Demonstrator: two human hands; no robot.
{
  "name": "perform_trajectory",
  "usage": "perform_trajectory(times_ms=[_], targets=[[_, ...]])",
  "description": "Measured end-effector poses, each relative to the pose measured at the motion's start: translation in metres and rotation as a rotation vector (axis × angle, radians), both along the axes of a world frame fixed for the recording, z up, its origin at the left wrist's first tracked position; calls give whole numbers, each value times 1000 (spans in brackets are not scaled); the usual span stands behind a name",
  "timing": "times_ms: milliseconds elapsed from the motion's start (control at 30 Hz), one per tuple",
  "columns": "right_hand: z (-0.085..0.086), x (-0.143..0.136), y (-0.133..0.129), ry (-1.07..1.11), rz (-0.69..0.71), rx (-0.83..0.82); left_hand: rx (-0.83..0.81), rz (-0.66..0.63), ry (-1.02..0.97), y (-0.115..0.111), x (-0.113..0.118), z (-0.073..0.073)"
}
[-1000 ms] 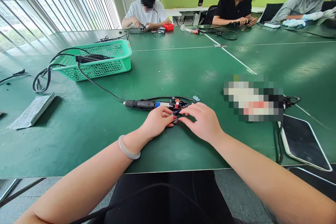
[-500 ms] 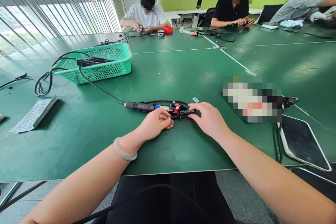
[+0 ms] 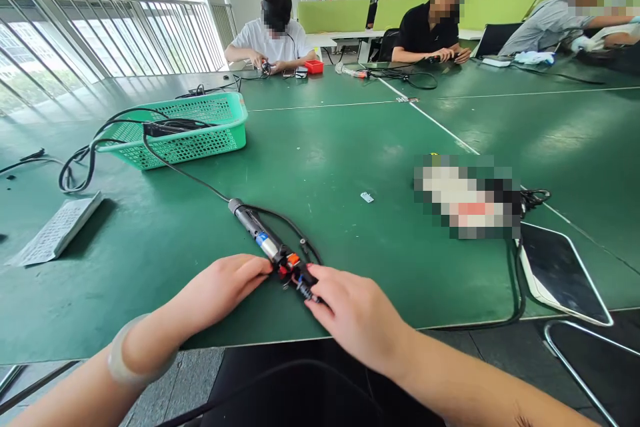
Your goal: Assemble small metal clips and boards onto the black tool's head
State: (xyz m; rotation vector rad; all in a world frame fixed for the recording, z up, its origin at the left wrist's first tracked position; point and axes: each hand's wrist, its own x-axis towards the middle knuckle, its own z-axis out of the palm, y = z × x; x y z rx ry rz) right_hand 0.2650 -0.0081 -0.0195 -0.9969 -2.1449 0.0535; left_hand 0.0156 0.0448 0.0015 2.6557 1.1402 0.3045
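A slim black corded electric tool [image 3: 249, 221], much like an electric screwdriver, lies slanted on the green table with part of its casing off. A silver cylinder with a blue band, an orange-red part and thin wires show inside. Beside the open section, my left hand [image 3: 225, 290] is closed, thumb and fingertips against the tool's left side; its other fingers are hidden underneath. My right hand [image 3: 355, 313] pinches the near end, where a ribbed black cable sleeve [image 3: 305, 290] shows between thumb and fingers. A loose black cable [image 3: 295, 227] loops along the tool's right side.
A green basket [image 3: 220, 140] with black cables stands at the back left. Nearby lie a folded printed paper [image 3: 55, 233], a small pale scrap [image 3: 367, 197], a blurred-out object [image 3: 465, 197] and a tablet-like device [image 3: 565, 270]. Several people sit across the table.
Both hands have drawn the tool toward me and to the left. It has turned from nearly level to slanted, its near end pointing at me. The pale scrap stayed on the table.
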Motion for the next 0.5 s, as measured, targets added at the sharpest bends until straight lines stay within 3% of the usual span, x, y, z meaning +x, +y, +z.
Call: perform_trajectory(times_ms=[100,233,500], targets=[[-1,-32,-7,-39,28,102,104,-60,44,-11,-37,-7],[-2,-76,-13,-12,40,190,135,20,65,-22,-77,-10],[-14,-140,-13,49,-1,315,192,205,77,-37,-111,-5]])
